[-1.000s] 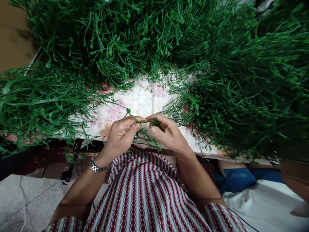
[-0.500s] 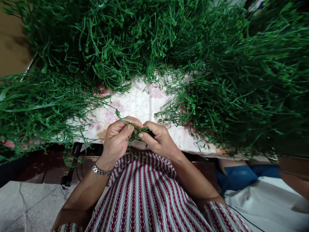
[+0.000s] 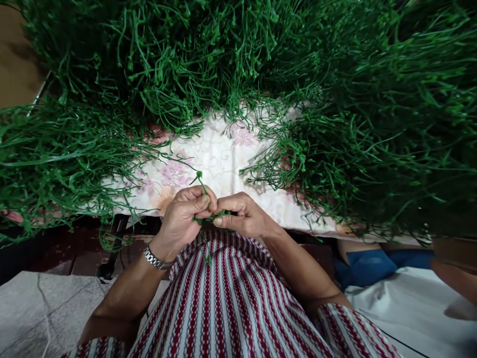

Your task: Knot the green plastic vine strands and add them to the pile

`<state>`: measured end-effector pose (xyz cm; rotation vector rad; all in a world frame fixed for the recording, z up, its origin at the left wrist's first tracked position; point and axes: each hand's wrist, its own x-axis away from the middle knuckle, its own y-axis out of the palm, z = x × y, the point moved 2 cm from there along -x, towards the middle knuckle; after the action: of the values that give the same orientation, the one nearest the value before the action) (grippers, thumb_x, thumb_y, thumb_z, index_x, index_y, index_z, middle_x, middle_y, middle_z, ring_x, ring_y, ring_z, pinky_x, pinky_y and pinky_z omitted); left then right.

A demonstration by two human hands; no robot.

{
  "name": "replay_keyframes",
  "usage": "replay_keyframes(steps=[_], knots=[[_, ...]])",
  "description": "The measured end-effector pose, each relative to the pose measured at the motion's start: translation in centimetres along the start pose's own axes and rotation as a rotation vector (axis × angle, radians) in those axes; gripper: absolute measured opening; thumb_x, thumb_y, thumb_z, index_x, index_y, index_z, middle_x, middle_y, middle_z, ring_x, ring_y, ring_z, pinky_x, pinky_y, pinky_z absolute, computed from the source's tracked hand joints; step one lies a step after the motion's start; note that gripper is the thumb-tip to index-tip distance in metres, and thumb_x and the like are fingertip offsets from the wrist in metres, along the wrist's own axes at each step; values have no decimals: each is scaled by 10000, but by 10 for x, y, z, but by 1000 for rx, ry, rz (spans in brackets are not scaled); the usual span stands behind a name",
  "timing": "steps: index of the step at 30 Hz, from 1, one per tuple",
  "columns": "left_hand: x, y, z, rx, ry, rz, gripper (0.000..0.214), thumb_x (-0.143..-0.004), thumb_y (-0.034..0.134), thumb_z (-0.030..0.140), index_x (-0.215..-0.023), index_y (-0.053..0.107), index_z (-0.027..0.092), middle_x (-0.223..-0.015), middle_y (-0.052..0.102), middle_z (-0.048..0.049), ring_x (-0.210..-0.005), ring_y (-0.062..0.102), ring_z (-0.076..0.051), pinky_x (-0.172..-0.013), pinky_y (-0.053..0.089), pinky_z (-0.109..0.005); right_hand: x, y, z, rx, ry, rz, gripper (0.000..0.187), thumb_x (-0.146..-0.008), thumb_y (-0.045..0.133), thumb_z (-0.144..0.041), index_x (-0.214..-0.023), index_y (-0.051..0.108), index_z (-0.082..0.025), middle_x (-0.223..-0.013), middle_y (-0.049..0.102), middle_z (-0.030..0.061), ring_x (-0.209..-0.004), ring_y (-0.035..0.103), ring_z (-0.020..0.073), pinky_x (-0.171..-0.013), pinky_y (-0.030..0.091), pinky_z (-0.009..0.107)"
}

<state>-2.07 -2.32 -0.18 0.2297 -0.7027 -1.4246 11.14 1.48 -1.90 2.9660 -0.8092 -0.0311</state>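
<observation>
My left hand (image 3: 186,213) is closed, thumb and fingers pinching a thin green plastic-looking stem (image 3: 203,185) whose knobbed tip sticks up past the knuckles. Against it, my right hand (image 3: 242,215) is closed around more of the same green stems (image 3: 223,214), thumb stretched along them. Both hands meet in front of the striped shirt, at the near edge of the table. A few green ends (image 3: 207,257) dangle below them. My fingers hide most of the held part, and whether the pieces are joined I cannot tell.
A floral tablecloth (image 3: 219,154) covers the table. Large heaps of green stems lie at the back (image 3: 208,59), left (image 3: 70,154) and right (image 3: 357,149). At the lower right is another person's blue-clad leg (image 3: 368,268) beside pale cloth (image 3: 413,308).
My left hand has turned, so the stem now points up instead of leaning left. The right fingers have shifted slightly along the stems, and both hands sit a little lower.
</observation>
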Motion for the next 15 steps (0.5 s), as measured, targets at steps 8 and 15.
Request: replay_keyframes(steps=[8,15], knots=[[3,-2,8,-176,98,-65,191,-724,684,321,-685,697,135,-557,548,-9,-447,427,-67,-469,312,-214,-1,-4,-7,4,-10,114,272,-869,497,-363,-768,538,-115,-583,389,-43,-510,327,55,-474,276,186],[3,-3,3,-142,146,-27,179,-762,651,317,-698,680,152,-532,520,5,-488,451,-87,-515,352,-218,-1,-3,-2,246,-75,189,182,-860,514,-305,-809,541,-133,-623,472,-28,-567,395,68,-532,326,182]])
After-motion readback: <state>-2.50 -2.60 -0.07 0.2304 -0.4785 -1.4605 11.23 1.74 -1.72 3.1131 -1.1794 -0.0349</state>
